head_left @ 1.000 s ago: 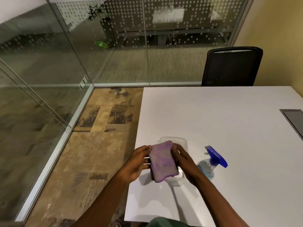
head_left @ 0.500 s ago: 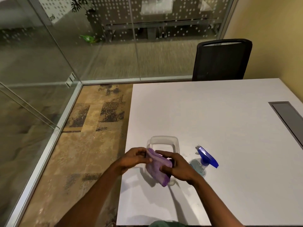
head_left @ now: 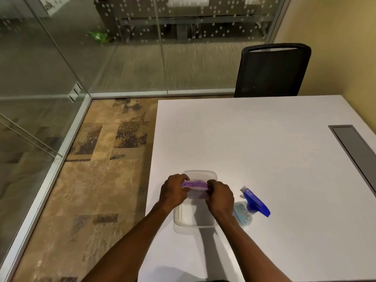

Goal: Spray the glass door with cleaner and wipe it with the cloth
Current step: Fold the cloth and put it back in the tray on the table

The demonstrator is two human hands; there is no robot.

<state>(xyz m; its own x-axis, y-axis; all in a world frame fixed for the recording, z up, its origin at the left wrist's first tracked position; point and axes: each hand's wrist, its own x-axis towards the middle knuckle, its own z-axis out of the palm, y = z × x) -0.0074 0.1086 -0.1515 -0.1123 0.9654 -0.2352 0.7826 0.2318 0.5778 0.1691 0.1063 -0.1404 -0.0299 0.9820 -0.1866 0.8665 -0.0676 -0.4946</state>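
Head view: both hands, left hand (head_left: 173,193) and right hand (head_left: 220,196), pinch the bunched purple cloth (head_left: 195,185) between them, fingers clenched on its ends, above a clear tub (head_left: 194,222) on the white bench (head_left: 264,151). Spray bottle (head_left: 249,206) stands just right; glass door (head_left: 36,64) farther left.

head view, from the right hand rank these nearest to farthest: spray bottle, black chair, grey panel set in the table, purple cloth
1. purple cloth: gripped by the right hand and the left hand, over the clear tub.
2. spray bottle: just right of that hand, on the table.
3. grey panel: far right of the table.
4. black chair: beyond the table's far edge.
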